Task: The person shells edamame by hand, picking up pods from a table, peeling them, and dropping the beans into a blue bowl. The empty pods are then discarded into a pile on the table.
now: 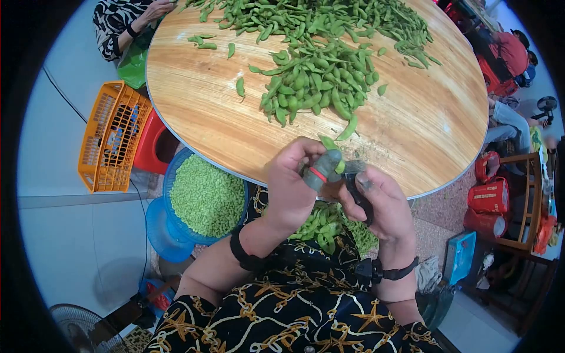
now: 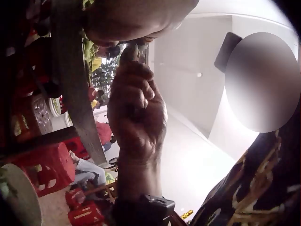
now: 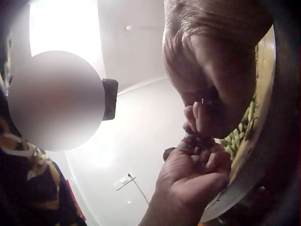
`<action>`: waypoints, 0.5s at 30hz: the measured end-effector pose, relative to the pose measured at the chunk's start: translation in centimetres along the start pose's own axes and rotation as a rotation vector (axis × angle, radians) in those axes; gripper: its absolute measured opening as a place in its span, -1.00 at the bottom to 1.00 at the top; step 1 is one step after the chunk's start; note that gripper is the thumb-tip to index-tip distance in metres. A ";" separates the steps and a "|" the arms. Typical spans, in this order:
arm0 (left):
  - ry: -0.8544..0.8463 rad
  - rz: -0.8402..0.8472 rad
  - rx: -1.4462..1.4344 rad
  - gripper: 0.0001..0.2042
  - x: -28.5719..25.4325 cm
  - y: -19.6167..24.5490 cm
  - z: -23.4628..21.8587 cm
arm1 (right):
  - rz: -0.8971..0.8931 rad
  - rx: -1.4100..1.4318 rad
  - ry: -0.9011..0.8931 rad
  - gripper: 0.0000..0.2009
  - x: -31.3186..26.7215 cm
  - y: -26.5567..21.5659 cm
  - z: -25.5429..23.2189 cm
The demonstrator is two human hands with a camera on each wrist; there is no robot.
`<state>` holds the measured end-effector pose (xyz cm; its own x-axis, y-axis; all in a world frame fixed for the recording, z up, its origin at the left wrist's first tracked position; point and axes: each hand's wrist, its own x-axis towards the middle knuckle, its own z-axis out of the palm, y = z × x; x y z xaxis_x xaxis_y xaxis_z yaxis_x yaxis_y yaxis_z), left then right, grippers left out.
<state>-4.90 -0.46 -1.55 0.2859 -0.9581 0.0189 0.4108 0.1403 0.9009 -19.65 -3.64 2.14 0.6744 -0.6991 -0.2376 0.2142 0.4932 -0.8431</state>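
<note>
Above the near edge of the table, my two hands meet over a green soybean pod (image 1: 340,167). My left hand (image 1: 291,185) pinches it; a grey cover with a red band (image 1: 318,175) wraps that thumb. From the other side, my right hand (image 1: 385,203) pinches the pod with curled fingers, a dark covering (image 1: 359,197) showing along them. The left wrist view has the right hand (image 2: 138,108) with fingers folded in. In the right wrist view, the left hand (image 3: 193,174) meets the right hand (image 3: 211,70), and the pod is hidden. Below lie more pods (image 1: 321,226) in the lap.
A heap of pods (image 1: 318,82) covers part of the round wooden table (image 1: 200,117). At left stand a blue basket (image 1: 170,206) of shelled beans, a red stool (image 1: 150,147) and an orange crate (image 1: 97,144). Another person's hand (image 1: 158,10) is at the table's far left.
</note>
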 end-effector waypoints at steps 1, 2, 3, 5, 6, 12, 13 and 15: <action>0.014 0.050 0.079 -0.91 0.0 -0.1 -0.1 | 0.013 0.026 -0.013 -0.77 -0.1 0.1 -0.1; 0.029 0.099 0.158 -0.91 -0.1 -0.2 -0.1 | 0.028 0.053 -0.025 -0.78 -0.1 0.2 -0.2; 0.028 0.100 0.158 -0.91 -0.3 0.3 0.3 | 0.027 0.053 -0.025 -0.78 -0.1 0.3 -0.1; -0.033 -0.008 0.049 -0.92 -0.8 1.8 1.4 | 0.009 -0.033 0.073 -0.81 0.1 0.7 0.0; -0.034 -0.007 0.050 -0.92 -0.8 1.7 1.2 | 0.008 -0.032 0.074 -0.81 0.1 0.9 0.0; -0.390 -0.188 0.012 -0.91 -0.1 1.0 -1.1 | -0.020 -0.016 0.079 -0.83 -0.6 0.9 0.3; -0.386 -0.276 -0.120 -0.91 0.0 1.2 -1.0 | 0.048 0.077 0.041 -0.83 -0.7 0.7 0.1; -0.382 -0.359 -0.252 -0.92 0.4 1.6 -1.2 | 0.113 0.167 0.000 -0.83 -0.6 0.4 0.2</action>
<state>-3.10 -0.32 -0.63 -0.2230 -0.9722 -0.0717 0.6313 -0.2001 0.7493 -19.83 -2.91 1.98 0.7008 -0.6345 -0.3260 0.2514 0.6474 -0.7195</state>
